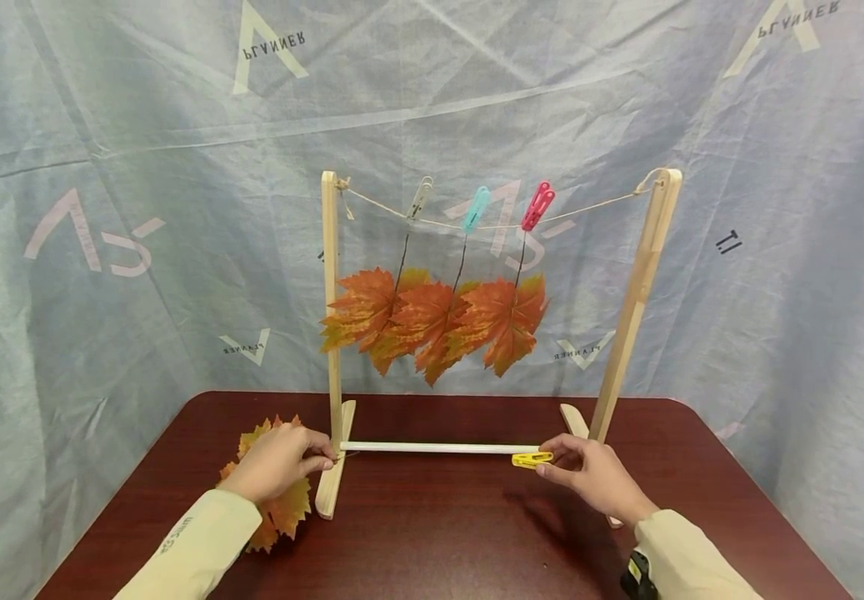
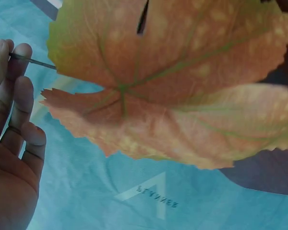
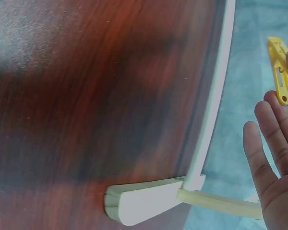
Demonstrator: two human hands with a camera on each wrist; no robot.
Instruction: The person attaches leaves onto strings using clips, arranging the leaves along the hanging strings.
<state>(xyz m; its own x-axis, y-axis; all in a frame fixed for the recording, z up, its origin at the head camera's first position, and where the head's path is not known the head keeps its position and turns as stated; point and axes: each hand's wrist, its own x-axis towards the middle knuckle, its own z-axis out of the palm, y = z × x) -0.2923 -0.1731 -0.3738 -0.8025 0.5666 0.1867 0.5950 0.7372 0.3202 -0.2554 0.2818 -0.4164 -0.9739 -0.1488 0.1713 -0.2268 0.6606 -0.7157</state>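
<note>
My left hand (image 1: 282,457) pinches the thin dark stem (image 2: 32,61) of an orange and yellow-green artificial leaf (image 2: 182,72). In the head view that leaf (image 1: 285,508) is partly hidden behind the hand and sleeve. Between thumb and fingers, my right hand (image 1: 592,475) holds a yellow clothespin (image 1: 531,460) near the right end of the rack's white crossbar (image 1: 439,448). The right wrist view has the yellow clothespin (image 3: 280,72) at its right edge, its other fingers spread below.
A wooden rack (image 1: 630,325) carries a sagging string (image 1: 375,202). Clear (image 1: 420,198), light-blue (image 1: 476,208) and pink (image 1: 538,206) clothespins hang three overlapping leaves (image 1: 435,321) by their stems. The rack stands on a dark red table (image 1: 432,533) before a grey printed cloth (image 1: 139,333).
</note>
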